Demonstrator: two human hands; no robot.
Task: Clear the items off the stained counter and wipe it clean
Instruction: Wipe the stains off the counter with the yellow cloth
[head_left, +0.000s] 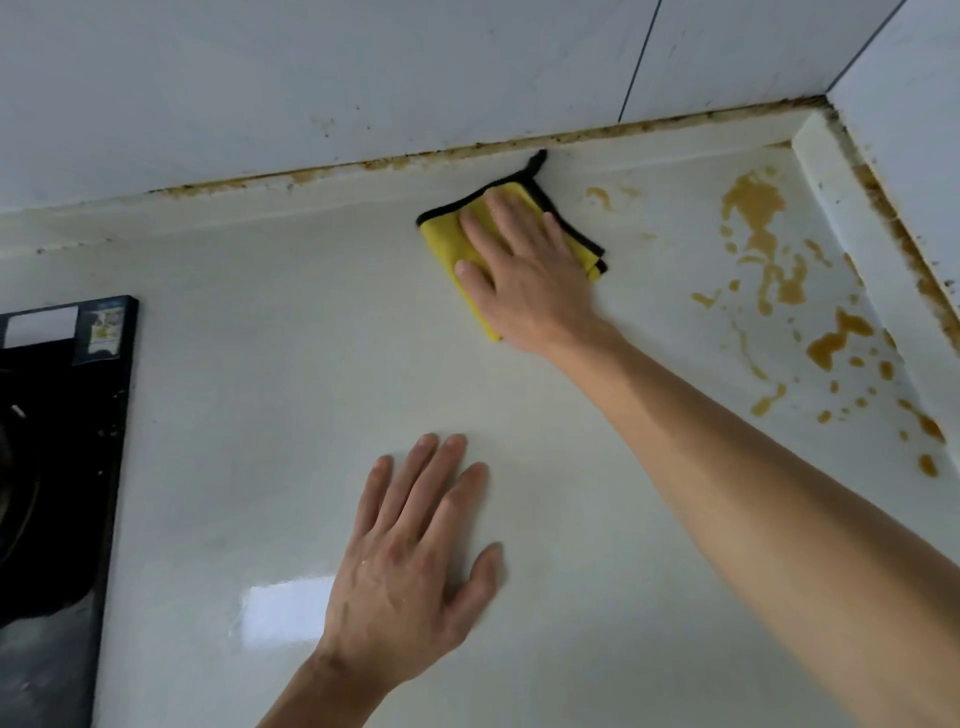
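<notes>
Here, pale counter (260, 364) with brown stains (753, 208), tiled wall (311, 78), both hands' fingers flat, right hand (524, 275) pressing yellow cloth (447, 244)

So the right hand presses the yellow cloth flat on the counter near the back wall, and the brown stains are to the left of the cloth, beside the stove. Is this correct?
Not quite. The head view shows the brown stains to the right of the yellow cloth, toward the corner, not by the stove. The right hand does press it flat on the counter near the back wall.

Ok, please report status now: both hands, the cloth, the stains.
Right hand flat, pressing yellow cloth near back wall. Left hand open on counter. Brown stains remain at right. Nothing in the way.
</notes>
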